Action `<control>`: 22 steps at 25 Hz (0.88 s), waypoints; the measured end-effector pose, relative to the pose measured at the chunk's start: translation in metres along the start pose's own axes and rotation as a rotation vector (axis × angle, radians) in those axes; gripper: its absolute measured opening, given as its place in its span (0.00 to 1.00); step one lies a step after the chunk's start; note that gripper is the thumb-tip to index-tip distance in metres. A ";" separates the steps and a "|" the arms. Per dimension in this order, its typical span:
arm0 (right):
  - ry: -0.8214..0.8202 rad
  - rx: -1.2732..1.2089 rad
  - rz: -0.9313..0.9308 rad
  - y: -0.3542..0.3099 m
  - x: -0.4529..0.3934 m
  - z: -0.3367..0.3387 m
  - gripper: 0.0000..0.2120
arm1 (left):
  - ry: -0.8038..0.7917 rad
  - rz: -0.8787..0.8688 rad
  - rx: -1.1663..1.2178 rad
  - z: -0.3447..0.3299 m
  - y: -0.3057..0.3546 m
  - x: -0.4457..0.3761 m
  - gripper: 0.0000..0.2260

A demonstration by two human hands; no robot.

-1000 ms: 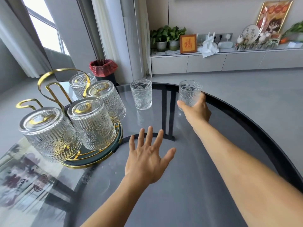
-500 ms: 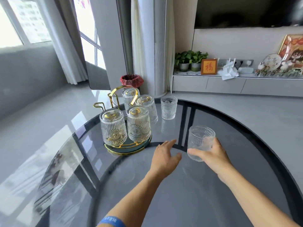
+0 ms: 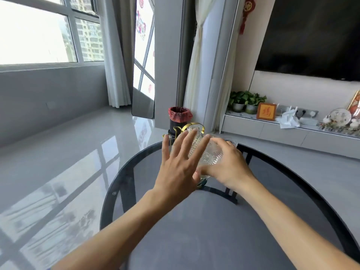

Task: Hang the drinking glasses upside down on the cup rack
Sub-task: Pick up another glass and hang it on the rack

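In the middle of the frame the left hand (image 3: 176, 168) is flat with fingers spread, partly covering a ribbed glass (image 3: 209, 154). The right hand (image 3: 227, 166) wraps around that glass — tipped on its side. Behind them peeks the gold cup rack (image 3: 194, 126), mostly hidden. Farther back stands a bin (image 3: 180, 118) with a red bag.

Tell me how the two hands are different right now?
The right hand grips the ribbed drinking glass; the left hand holds nothing. The left hand's fingers are spread open, the right hand's curled. Both are raised over the round glass table, near the gold cup rack.
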State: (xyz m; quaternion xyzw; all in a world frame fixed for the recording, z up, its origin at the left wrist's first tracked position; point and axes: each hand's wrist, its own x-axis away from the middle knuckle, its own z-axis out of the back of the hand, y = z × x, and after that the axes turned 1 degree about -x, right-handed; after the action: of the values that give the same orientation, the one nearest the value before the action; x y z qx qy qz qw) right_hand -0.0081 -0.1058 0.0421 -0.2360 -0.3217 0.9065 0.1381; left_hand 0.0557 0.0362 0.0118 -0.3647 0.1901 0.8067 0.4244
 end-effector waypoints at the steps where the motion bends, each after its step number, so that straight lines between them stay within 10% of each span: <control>1: -0.006 -0.010 0.025 -0.011 -0.002 -0.003 0.43 | 0.009 0.000 -0.058 0.005 -0.011 -0.003 0.42; 9: -0.106 -0.373 0.081 -0.049 -0.048 -0.011 0.25 | 0.069 0.249 0.016 -0.002 -0.088 -0.024 0.37; 15: -0.284 0.446 0.060 -0.019 -0.115 -0.026 0.24 | 0.016 0.625 0.636 -0.040 -0.129 -0.034 0.35; 22: -0.229 0.439 0.059 -0.002 -0.124 -0.030 0.24 | -0.092 0.657 0.951 -0.072 -0.143 -0.052 0.33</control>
State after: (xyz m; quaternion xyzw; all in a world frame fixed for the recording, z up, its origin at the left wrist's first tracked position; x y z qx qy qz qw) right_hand 0.1129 -0.1384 0.0653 -0.1056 -0.1236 0.9791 0.1222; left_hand 0.2236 0.0451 0.0036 -0.0205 0.6161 0.7371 0.2769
